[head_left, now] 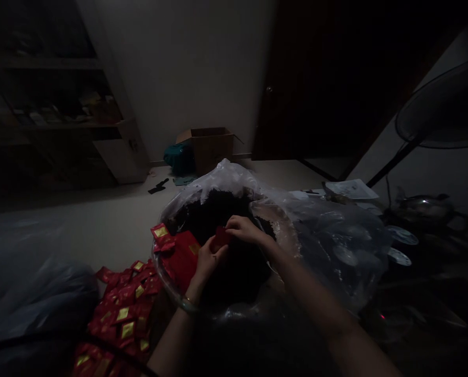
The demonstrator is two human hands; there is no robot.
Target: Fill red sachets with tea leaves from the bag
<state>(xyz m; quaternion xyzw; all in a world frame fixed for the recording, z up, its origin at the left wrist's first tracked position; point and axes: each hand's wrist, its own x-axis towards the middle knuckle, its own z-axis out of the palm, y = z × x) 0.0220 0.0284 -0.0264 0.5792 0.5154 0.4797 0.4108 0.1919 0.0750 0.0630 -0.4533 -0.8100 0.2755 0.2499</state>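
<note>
- Dim room: pale floor point(77, 225), dark door point(312, 78).
- Small red packet point(220, 239), one: between both hands, over dark loose material point(218, 205) in a clear plastic liner point(230, 172).
- Left hand point(208, 260): thumb and fingers pinching the packet's lower left.
- Right hand point(240, 229): fingertips pinching its upper right edge.
- Handling, judged: light, soft, slightly slick, easily creased; best gripped by opposite edges.

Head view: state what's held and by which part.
A small red packet: left hand at its lower end; right hand at its upper edge, grip unclear.
</note>
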